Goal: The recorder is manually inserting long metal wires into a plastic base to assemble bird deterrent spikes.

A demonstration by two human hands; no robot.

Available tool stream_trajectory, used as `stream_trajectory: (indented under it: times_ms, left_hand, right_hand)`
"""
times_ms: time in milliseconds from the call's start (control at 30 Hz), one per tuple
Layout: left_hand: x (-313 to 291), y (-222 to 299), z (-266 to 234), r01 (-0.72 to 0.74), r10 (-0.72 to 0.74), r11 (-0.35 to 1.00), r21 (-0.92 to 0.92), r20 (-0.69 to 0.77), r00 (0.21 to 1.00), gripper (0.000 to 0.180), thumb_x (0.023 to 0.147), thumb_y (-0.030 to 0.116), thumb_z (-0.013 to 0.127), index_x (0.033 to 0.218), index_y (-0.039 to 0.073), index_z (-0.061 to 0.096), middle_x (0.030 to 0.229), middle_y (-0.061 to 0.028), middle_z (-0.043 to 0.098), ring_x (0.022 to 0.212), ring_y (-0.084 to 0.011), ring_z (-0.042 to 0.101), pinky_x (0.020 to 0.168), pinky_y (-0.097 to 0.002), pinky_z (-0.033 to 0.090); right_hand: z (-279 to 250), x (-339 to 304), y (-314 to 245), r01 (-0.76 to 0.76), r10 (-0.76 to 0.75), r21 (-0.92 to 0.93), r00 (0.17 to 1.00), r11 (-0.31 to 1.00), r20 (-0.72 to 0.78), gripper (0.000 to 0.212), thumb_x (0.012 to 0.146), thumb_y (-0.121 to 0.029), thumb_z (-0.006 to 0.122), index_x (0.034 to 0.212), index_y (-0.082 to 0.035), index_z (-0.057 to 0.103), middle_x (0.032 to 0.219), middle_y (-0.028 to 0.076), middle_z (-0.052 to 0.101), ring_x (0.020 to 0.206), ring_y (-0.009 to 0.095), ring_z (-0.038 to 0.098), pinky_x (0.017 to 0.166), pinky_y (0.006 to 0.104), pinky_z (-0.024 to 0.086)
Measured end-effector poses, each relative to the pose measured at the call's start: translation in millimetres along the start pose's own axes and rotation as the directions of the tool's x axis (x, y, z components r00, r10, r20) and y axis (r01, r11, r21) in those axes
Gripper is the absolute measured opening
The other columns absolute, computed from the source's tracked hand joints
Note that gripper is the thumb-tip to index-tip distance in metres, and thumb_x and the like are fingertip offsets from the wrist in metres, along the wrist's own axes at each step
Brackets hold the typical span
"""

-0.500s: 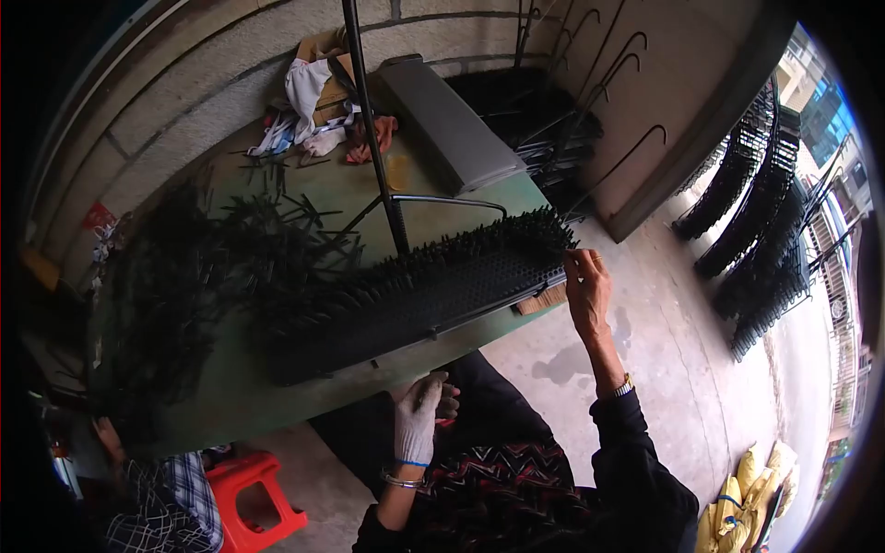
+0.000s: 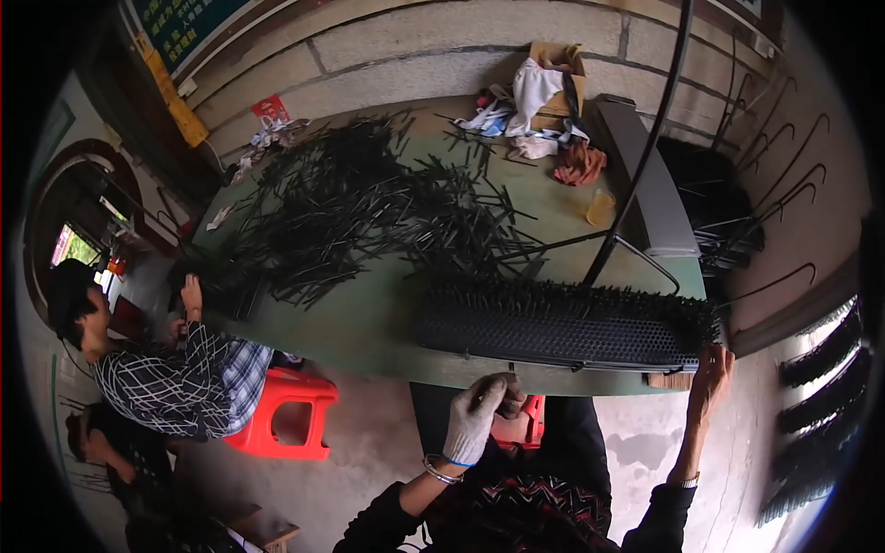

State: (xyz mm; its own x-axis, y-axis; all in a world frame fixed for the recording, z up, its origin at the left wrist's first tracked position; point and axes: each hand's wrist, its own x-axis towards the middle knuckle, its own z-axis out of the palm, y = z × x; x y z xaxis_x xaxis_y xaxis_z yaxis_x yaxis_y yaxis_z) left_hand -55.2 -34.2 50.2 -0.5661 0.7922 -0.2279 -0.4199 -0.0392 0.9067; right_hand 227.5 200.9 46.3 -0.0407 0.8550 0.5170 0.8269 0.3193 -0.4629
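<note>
A long black panel full of small holes (image 2: pixel 562 336) lies along the table's near edge. Short black strips (image 2: pixel 544 297) stand up in rows along its far side, densest at the right end. From behind it rises a thin black metal rod (image 2: pixel 650 147) with side braces. My right hand (image 2: pixel 712 373), bare, has its fingers pinched together at the panel's right end; what is between them is too small to make out. Just below the panel's near edge, my left hand (image 2: pixel 484 405) wears a pale, soiled glove. Its fingers are curled closed, hiding anything inside.
Loose black strips (image 2: pixel 341 207) cover much of the green table (image 2: pixel 350 332). Farther back are rags (image 2: pixel 535 97), a yellowish cup (image 2: pixel 600 207) and a long grey board (image 2: pixel 636 175). At left, another person (image 2: pixel 166 378) handles strips on a red stool (image 2: pixel 295 387). Hooked rods (image 2: pixel 784 198) lean at right.
The view has swung left, bringing the other person and more of the table into sight. My right hand stays at the panel's right end, and my left hand stays closed below its near edge.
</note>
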Motion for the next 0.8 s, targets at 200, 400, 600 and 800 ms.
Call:
stream_trajectory:
  times_ms: [200,400,600,800]
  left_hand:
    - [45,67,-45,-0.289,0.337,0.939,0.188,-0.324,0.884,0.030,0.097,0.026,0.053,0.097,-0.002,0.063,0.076,-0.0035,0.063,0.059,-0.0072,0.054,0.057,-0.0226,0.044]
    - [159,78,-136,-0.061,0.427,0.634,0.771,-0.283,0.859,0.031,0.091,0.030,0.061,0.095,0.000,0.068,0.078,-0.0074,0.067,0.060,-0.0108,0.058,0.058,-0.0232,0.047]
    - [253,93,-136,0.076,0.159,-0.100,0.992,-0.060,0.985,0.096,0.077,0.077,0.042,0.132,-0.002,0.047,0.131,-0.0280,0.048,0.119,-0.0379,0.051,0.097,-0.0444,0.042]
    - [339,78,-94,0.037,-0.118,-0.266,0.963,-0.071,0.990,0.120,0.068,0.086,0.043,0.146,-0.002,0.020,0.127,-0.0243,0.054,0.118,-0.0331,0.054,0.093,-0.0421,0.044]
  right_hand:
    - [16,4,0,-0.067,0.065,0.063,0.997,0.996,0.028,0.014,0.094,-0.017,0.053,0.093,-0.003,0.056,0.088,0.011,0.052,0.073,0.027,0.054,0.064,0.0379,0.043]
    - [21,9,5,-0.045,0.045,-0.007,0.998,0.999,0.041,0.012,0.095,-0.016,0.052,0.097,-0.005,0.058,0.091,0.010,0.052,0.068,0.023,0.054,0.061,0.0371,0.044]
    - [19,-3,-20,-0.150,0.151,0.025,0.989,0.988,-0.005,0.028,0.095,-0.022,0.054,0.118,-0.006,0.054,0.103,0.011,0.058,0.066,0.019,0.052,0.061,0.0303,0.043]
    - [48,-63,-16,-0.196,0.185,0.455,0.980,0.869,0.068,0.025,0.099,-0.013,0.047,0.121,-0.002,0.052,0.091,0.002,0.055,0.073,0.008,0.047,0.067,0.0221,0.041]
